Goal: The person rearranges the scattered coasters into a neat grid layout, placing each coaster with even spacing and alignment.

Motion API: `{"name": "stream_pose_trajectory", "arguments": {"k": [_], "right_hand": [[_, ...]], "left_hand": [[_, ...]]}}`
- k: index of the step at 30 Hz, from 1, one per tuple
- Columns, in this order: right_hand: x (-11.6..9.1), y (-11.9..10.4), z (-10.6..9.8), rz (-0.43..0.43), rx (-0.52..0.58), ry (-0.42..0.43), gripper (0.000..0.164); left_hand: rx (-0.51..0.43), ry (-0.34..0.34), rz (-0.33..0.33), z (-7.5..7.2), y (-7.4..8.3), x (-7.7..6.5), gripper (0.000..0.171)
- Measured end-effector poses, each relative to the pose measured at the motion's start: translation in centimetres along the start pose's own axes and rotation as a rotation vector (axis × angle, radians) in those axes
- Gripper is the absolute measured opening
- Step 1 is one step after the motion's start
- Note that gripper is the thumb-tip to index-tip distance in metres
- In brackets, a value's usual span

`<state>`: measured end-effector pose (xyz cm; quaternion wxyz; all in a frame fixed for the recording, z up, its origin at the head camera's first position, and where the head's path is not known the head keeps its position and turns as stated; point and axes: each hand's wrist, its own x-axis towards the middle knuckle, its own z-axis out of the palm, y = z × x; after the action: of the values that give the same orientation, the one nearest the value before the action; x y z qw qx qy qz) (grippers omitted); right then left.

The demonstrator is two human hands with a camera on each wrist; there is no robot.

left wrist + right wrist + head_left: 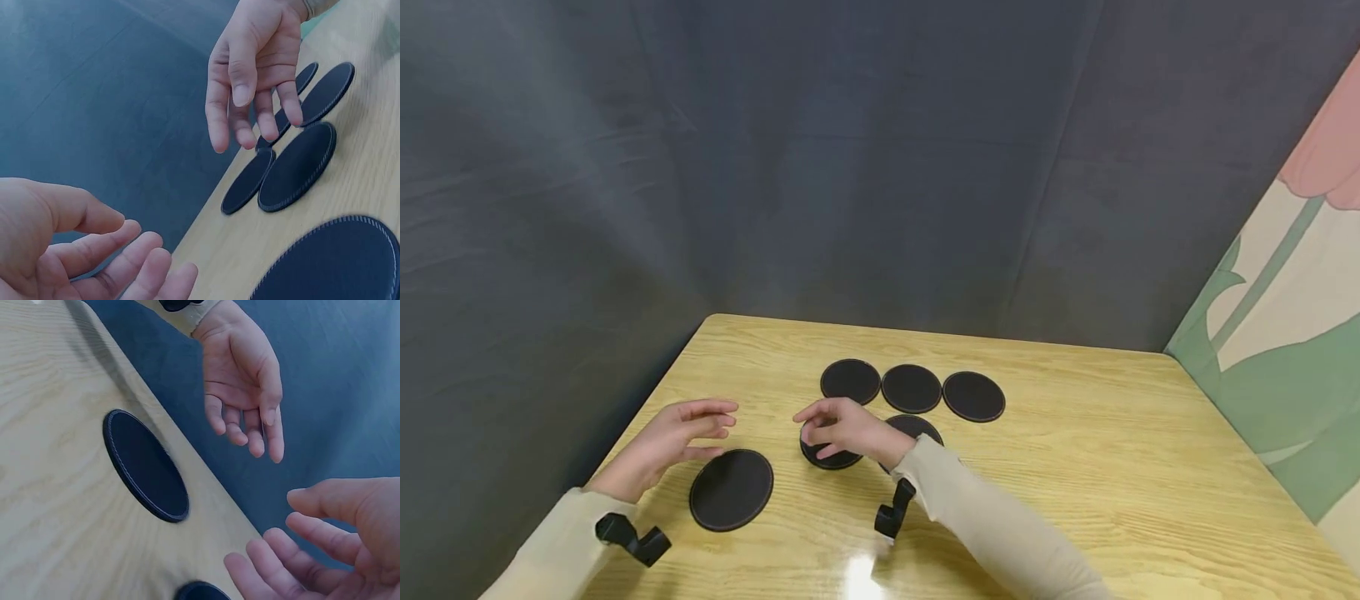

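My left hand (672,442) hovers beside a round black coaster (732,490) at the left of the table, its fingers loosely bent around nothing. My right hand (848,428) hangs above another black coaster (831,457), partly hiding it, with relaxed fingers and an empty palm. Just behind the right wrist lies a coaster (916,427), partly covered by the forearm. In the left wrist view the right hand (256,81) shows nothing in its grasp. Likewise, the left hand (244,381) appears empty in the right wrist view. Pale stitching runs along the coaster's edge (147,465).
Farther back, three black coasters lie in a row: a left one (850,380), a middle one (912,388) and a right one (973,397). The light wooden table (1097,450) meets a dark curtain (865,167). A flower-patterned surface (1285,333) stands at the right.
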<state>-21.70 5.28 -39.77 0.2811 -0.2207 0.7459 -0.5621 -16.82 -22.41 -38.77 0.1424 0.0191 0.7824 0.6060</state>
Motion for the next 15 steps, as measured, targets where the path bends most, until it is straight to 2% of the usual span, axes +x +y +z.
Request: {"name": "stream_pose_trajectory", "arguments": {"k": [7, 15], "right_hand": [[0.9, 0.4, 1.7, 0.038, -0.039, -0.031, 0.032], [1.4, 0.7, 3.3, 0.043, -0.064, -0.082, 0.034]], "left_hand": [[-0.014, -0.003, -0.045, -1.5, -1.7, -0.7, 0.048], [0.033, 0.010, -0.112, -2.3, -3.4, -1.5, 0.050]]}}
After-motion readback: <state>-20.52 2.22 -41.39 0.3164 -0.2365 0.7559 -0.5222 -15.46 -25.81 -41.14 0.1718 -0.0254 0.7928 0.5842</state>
